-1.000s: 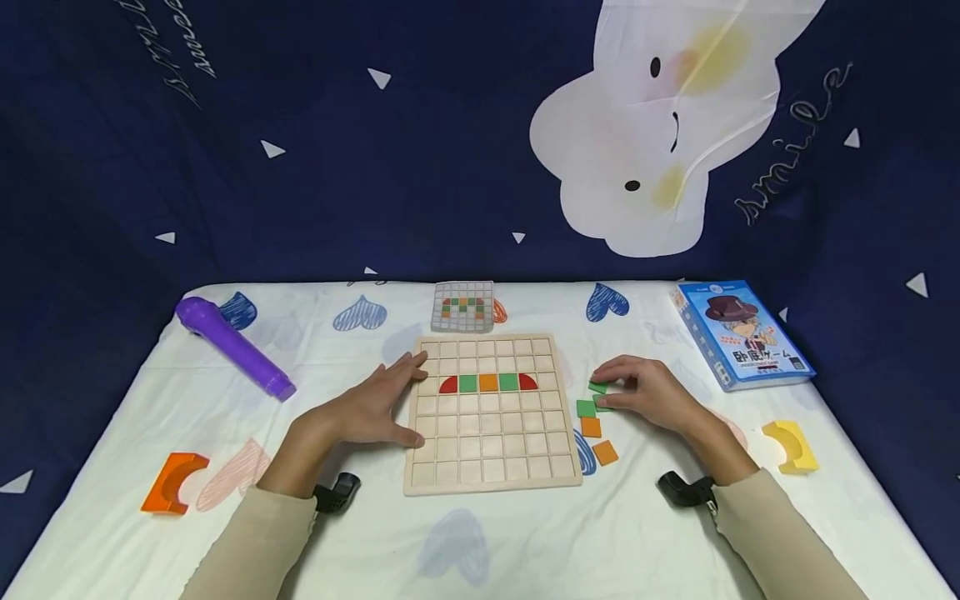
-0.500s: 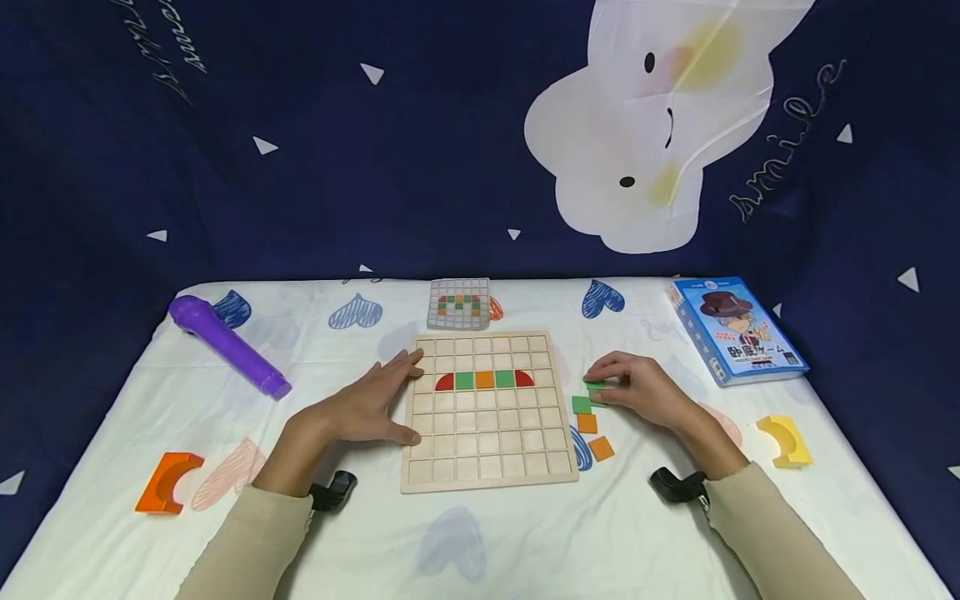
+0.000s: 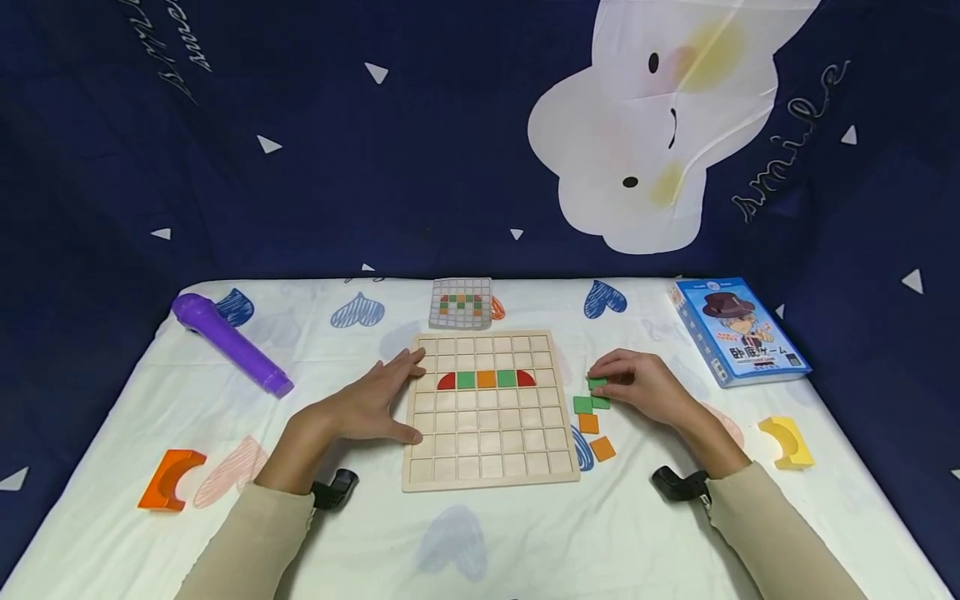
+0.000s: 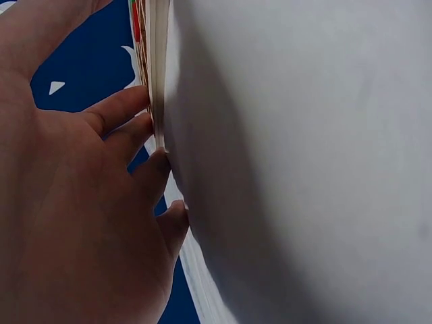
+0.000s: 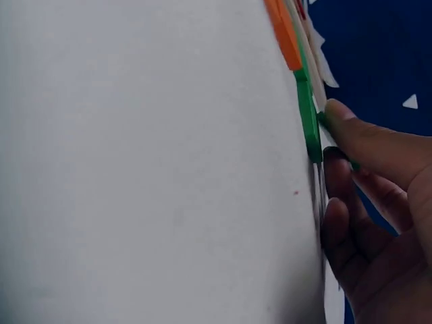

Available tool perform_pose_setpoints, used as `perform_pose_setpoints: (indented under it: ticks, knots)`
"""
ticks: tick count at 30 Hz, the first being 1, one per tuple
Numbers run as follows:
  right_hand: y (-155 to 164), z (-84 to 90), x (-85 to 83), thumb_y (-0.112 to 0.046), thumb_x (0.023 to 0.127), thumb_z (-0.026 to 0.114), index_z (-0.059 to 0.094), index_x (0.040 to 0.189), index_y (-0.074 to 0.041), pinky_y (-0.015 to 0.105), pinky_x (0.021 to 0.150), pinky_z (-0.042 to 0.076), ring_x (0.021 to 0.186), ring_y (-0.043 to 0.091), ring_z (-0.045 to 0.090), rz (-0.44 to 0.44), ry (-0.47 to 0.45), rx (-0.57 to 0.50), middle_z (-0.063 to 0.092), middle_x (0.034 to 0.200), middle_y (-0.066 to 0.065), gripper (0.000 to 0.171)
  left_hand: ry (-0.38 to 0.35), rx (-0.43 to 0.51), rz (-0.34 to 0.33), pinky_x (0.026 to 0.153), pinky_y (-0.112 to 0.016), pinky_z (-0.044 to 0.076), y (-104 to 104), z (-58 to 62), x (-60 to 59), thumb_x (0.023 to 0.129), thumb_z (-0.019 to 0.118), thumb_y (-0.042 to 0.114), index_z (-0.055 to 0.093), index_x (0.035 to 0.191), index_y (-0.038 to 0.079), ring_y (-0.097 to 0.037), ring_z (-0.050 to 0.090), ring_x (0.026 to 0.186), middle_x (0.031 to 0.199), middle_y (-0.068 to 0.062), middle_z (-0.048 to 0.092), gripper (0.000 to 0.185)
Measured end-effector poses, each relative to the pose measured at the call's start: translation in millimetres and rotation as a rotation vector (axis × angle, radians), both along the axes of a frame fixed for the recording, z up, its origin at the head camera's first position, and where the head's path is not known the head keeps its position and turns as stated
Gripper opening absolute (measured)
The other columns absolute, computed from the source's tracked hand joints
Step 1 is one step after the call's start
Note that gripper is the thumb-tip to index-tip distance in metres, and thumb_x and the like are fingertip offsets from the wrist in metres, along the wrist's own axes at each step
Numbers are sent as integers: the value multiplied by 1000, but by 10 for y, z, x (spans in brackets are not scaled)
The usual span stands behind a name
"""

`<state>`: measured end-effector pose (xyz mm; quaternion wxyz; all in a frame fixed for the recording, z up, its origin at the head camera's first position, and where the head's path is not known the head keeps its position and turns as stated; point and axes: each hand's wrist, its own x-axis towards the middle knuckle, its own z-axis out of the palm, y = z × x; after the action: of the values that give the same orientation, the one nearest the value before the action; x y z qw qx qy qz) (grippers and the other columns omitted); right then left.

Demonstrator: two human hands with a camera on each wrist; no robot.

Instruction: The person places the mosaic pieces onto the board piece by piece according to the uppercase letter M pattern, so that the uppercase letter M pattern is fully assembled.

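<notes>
A square wooden grid board point(image 3: 487, 462) lies mid-table. One row of it holds a red quarter-round piece at each end, with green tiles and one orange tile point(image 3: 487, 379) between. My left hand point(image 3: 367, 406) spreads its fingers and thumb along the board's left edge; in the left wrist view the fingertips point(image 4: 177, 210) touch the edge and table. Right of the board, my right hand point(image 3: 641, 386) pinches a green tile point(image 3: 597, 384) between thumb and fingers. Just below it are two more green tiles point(image 3: 582, 405) and two orange tiles point(image 3: 602, 449).
Behind the board lies a small pattern card point(image 3: 461, 303). A purple toy microphone point(image 3: 232, 346) is at the back left, a blue game box point(image 3: 742, 332) at the back right. An orange arch block point(image 3: 171, 481) and a yellow arch block point(image 3: 787, 443) lie at the sides.
My right hand has drawn the pinched green tile slightly away from the green one below, which shows more. The left hand stays at the board's edge.
</notes>
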<state>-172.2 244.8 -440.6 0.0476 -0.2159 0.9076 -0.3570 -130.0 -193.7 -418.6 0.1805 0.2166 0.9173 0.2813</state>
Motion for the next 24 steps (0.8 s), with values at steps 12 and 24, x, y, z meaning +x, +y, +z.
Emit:
perform_pose_setpoints:
  ticks: [12, 24]
  knots:
    - [-124, 107, -25, -19, 83, 85, 82, 105, -16, 11, 82, 56, 103, 6, 70, -26, 9, -60, 79, 110, 1, 23, 1, 6, -5, 132, -60, 9, -8, 1, -2, 74, 86, 38, 37, 152, 1, -40, 11, 161, 172, -18, 18, 99]
    - [-458, 119, 48, -14, 87, 81, 81, 109, -13, 16, 77, 60, 103, 19, 74, 72, -37, -103, 77, 119, 6, 23, -3, 9, 5, 132, -59, 9, 0, -3, 10, 73, 85, 35, 41, 149, 1, -40, 12, 161, 172, -17, 18, 94]
